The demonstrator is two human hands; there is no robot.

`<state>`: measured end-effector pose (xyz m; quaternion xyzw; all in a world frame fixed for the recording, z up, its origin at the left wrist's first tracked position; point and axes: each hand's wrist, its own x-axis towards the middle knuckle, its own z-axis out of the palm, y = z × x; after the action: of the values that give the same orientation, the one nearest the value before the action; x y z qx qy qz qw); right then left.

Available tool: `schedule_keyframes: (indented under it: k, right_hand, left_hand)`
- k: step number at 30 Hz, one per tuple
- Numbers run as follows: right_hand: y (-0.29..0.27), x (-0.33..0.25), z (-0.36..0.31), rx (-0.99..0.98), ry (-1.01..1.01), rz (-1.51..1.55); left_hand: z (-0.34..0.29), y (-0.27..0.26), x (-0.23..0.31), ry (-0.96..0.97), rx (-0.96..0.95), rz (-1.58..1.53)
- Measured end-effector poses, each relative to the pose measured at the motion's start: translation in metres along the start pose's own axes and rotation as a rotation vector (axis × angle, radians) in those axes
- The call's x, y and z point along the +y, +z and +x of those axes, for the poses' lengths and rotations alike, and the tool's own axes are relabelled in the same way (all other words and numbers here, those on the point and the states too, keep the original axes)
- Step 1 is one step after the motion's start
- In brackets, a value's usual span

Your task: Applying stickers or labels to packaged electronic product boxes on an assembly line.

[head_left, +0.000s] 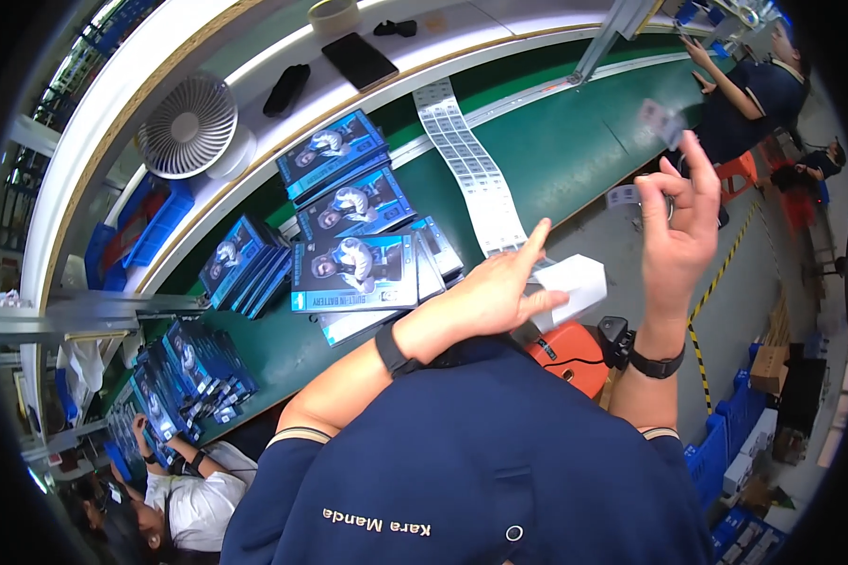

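Note:
My left hand [511, 294] reaches across from the left, its index finger stretched along a long strip of printed labels [464, 155]. Its thumb and fingers hold a white box [575, 285]. Raised to the right, my right hand [683, 212] has its fingers partly curled. At its fingertips is a small, see-through, sticker-like piece [662, 122], blurred by motion. The label strip runs over the green table toward my left hand. Left of it, blue printed boxes [353, 268] lie in stacks.
A white fan [188, 127], a black tablet [359, 60] and a tape roll [334, 16] sit on the shelf. More blue boxes [193, 363] stand at lower left. Co-workers [203, 485] are at left and upper right [749, 104]. An orange stool [570, 358] is beside me.

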<state>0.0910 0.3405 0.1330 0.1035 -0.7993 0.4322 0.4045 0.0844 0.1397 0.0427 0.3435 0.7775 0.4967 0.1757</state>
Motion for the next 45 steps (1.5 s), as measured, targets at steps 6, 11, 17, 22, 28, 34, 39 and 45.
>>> schedule_keyframes:
  k: [6, 11, 17, 22, 28, 34, 39, 45]
  right_hand:
    - [0.023, -0.012, -0.015, -0.063, 0.475, 0.552]
    - [0.089, -0.014, -0.064, -0.305, 0.656, 0.689]
    - [0.131, -0.009, -0.084, -0.418, 0.581, 0.534]
    - [0.144, -0.008, -0.081, -0.492, 0.582, 0.531]
    - [0.151, -0.009, -0.081, -0.487, 0.565, 0.504]
    - [0.152, -0.009, -0.08, -0.537, 0.566, 0.479]
    - [0.153, -0.01, -0.082, -0.515, 0.5, 0.427]
    - [0.147, 0.002, -0.083, -0.495, 0.268, 0.109]
  left_hand:
    - [-0.074, -0.102, 0.016, 0.017, -0.036, 0.713]
    - [-0.099, -0.096, -0.012, -0.096, 0.192, 0.752]
    - [-0.098, -0.08, -0.011, -0.156, 0.369, 0.757]
    - [-0.102, -0.08, -0.018, -0.157, 0.38, 0.724]
    - [-0.102, -0.08, -0.022, -0.122, 0.399, 0.695]
    - [-0.102, -0.081, -0.022, -0.132, 0.386, 0.68]
    - [-0.105, -0.081, -0.023, -0.135, 0.372, 0.706]
    - [-0.11, -0.081, -0.02, -0.057, 0.436, 0.646]
